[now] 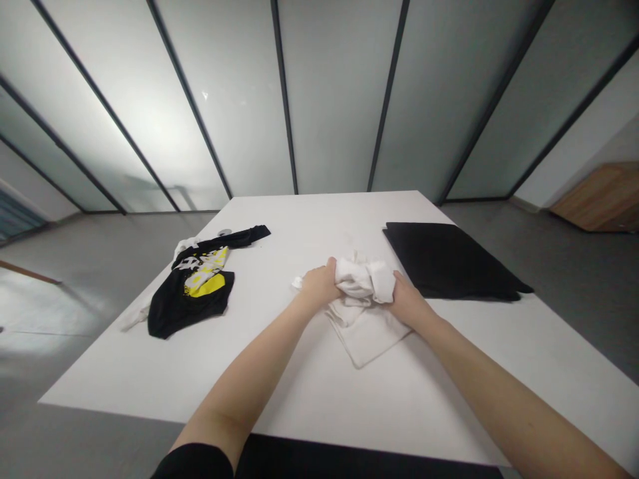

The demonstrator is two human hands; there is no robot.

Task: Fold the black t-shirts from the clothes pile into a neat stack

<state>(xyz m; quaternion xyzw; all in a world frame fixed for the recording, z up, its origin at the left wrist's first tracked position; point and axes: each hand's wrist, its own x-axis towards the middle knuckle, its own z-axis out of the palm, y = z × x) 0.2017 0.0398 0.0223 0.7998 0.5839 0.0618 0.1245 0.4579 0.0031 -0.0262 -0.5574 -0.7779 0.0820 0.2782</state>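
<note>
A white cloth garment (367,332) lies bunched up near the middle of the table, with one flat corner pointing toward me. My left hand (320,285) grips the bunched part from its left side, thumb on top. On the opposite side my right hand (405,299) has its fingers closed on the same fabric. The folds hide most of the fingertips on both hands. What kind of garment it is, I cannot tell. A small white bit of fabric shows beyond my left wrist.
On the table's left lies a crumpled black garment (167,303) with a yellow and white print, some white cloth beside it. Folded black fabric (439,259) lies flat at the right. The white table (319,216) stands before a frosted glass partition (334,100).
</note>
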